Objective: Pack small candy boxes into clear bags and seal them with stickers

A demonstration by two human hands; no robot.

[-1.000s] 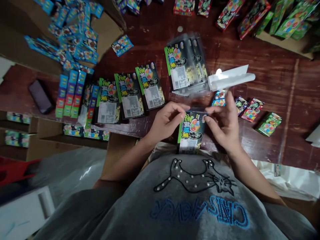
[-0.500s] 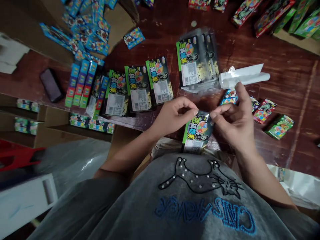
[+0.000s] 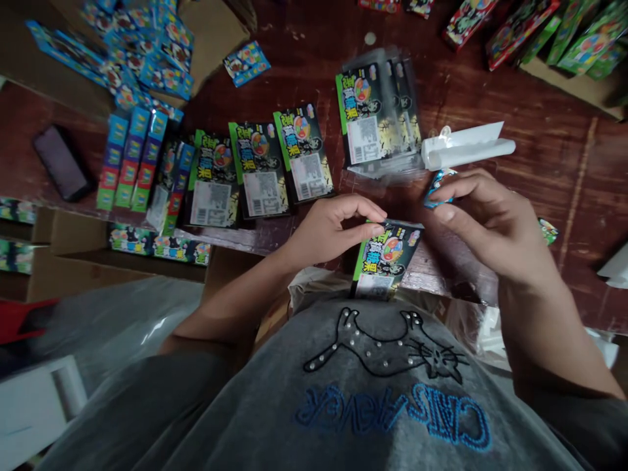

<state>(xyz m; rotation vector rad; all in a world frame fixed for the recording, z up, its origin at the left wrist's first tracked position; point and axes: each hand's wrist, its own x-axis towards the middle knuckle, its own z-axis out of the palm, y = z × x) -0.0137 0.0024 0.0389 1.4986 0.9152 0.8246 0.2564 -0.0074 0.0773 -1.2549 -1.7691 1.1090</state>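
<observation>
My left hand (image 3: 343, 229) pinches the upper left corner of a black candy box (image 3: 387, 258) with a green edge, tilted near my shirt at the table's front. At its top edge the box looks open, though I cannot see inside. To the right, my right hand (image 3: 490, 216) has thumb and forefinger closed on a small blue candy packet (image 3: 436, 188), just below a white plastic roll (image 3: 468, 149). Other small packets there are mostly covered by this hand; part of a green one (image 3: 548, 230) shows.
Three black boxes (image 3: 262, 170) lie in a row on the left, beside upright multicoloured boxes (image 3: 135, 160). A stack of black packs in clear plastic (image 3: 375, 118) lies ahead. Blue packets (image 3: 147, 52) fill the far left, and a phone (image 3: 63, 162) lies near the edge.
My right hand has let go of the black box's corner, moved right and closed on the blue packet. My left hand still grips the box. The view has shifted slightly.
</observation>
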